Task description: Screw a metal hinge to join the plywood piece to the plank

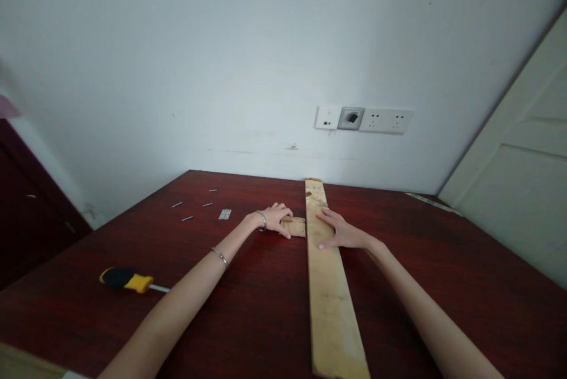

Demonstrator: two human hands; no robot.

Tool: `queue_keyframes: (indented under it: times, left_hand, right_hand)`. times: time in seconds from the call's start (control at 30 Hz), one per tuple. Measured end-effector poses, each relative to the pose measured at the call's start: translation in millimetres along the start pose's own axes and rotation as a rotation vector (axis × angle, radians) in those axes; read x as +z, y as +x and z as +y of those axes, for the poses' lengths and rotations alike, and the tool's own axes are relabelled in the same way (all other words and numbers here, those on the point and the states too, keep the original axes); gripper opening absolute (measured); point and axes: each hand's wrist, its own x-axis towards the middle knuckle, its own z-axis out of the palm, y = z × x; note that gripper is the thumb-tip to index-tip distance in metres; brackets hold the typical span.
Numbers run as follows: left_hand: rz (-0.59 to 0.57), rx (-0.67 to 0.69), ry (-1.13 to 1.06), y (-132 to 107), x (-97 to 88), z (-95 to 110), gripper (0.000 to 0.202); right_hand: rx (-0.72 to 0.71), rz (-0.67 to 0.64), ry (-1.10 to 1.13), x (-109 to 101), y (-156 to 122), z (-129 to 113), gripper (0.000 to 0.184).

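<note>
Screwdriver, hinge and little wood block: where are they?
screwdriver [126, 279]: head view, on its yellow and black handle.
hinge [225, 213]: head view, on the middle of the metal plate.
little wood block [296, 227]: head view, on its bare top face.

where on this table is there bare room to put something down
Widest bare patch: right of the plank, out to the table edge, though the arm of the right hand crosses it. Another lies between the screwdriver and the screws. Crowded: by the screws and hinge, and where the left hand rests on the small block beside the plank.
</note>
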Motion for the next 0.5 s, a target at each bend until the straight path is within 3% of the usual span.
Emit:
queue_keyframes:
  times: [0.37, 0.5]
  left_hand:
    - [0.000, -0.047, -0.080, -0.7, -0.9, 1.0, 0.106]
    - [-0.019, -0.082, -0.109, -6.8, -14.2, -0.8, 0.112]
  right_hand:
    - [0.009, -0.007, 0.005, -1.5, -2.2, -4.0, 0.123]
    - [0.009, -0.008, 0.010, -2.1, -1.9, -4.7, 0.119]
